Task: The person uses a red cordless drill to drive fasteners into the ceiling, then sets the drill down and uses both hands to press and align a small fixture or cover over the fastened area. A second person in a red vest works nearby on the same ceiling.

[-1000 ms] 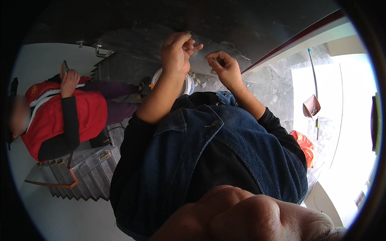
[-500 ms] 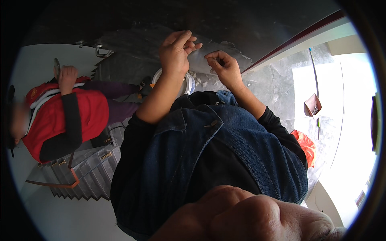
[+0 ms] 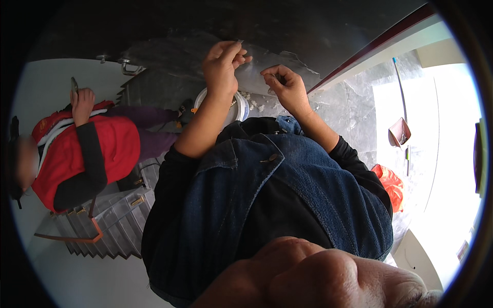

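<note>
A dark, smooth panel (image 3: pixel 328 31) stretches across the top of the view, with a thin greyish translucent film (image 3: pixel 298 66) on its lower part, ragged at the right edge. Before it my left hand (image 3: pixel 221 74) is raised, thumb and forefinger pinched near the panel, the other fingers curled. A tiny pale bit may sit at those fingertips, too small to name. To its right and slightly lower is my right hand (image 3: pixel 290 90), fingers bent and closed; whatever they hold is hidden. The two hands are apart.
Below my left wrist stands a white bucket (image 3: pixel 241 108), pale scraps (image 3: pixel 254 102) beside it on the grey tiles. At left, a person in a red vest (image 3: pixel 113 159) holds up a flat object near stairs (image 3: pixel 115 231). A long-handled dustpan (image 3: pixel 399 134) and orange bag (image 3: pixel 389 187) lie right.
My left hand's fingers have drawn slightly closer together and shifted a little. My right hand stays almost in place. The person at left has moved slightly.
</note>
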A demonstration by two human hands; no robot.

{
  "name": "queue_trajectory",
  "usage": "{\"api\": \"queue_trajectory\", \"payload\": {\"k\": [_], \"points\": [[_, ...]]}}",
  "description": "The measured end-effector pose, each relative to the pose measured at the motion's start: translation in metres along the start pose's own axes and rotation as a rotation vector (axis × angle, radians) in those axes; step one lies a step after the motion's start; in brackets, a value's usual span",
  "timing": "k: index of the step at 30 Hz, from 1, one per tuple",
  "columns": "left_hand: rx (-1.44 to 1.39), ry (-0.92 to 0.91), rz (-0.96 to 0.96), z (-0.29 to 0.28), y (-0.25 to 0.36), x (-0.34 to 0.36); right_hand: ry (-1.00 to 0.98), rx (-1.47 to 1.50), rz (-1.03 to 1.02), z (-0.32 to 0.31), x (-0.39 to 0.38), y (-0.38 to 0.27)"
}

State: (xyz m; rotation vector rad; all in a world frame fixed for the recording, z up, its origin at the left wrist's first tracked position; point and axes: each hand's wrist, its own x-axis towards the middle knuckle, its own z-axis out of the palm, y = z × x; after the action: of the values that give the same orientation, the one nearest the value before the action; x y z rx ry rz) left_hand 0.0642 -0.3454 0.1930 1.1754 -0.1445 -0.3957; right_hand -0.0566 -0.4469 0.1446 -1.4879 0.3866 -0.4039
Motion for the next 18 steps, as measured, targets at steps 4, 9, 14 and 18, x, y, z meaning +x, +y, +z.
{"api": "queue_trajectory", "payload": {"k": [4,9,14,18], "points": [[-0.046,-0.010,-0.067,0.000,0.001,0.000,0.002,-0.002,0.010,-0.002,0.000,0.000],[0.070,0.034,-0.017,0.004,-0.003,0.002,0.014,0.007,0.005,-0.003,-0.001,-0.002],[0.060,0.011,0.099,0.004,-0.009,0.004,0.002,-0.007,0.022,-0.004,-0.001,-0.002],[0.058,-0.019,0.146,0.001,-0.011,0.005,-0.005,-0.001,0.021,-0.001,-0.001,-0.001]]}}
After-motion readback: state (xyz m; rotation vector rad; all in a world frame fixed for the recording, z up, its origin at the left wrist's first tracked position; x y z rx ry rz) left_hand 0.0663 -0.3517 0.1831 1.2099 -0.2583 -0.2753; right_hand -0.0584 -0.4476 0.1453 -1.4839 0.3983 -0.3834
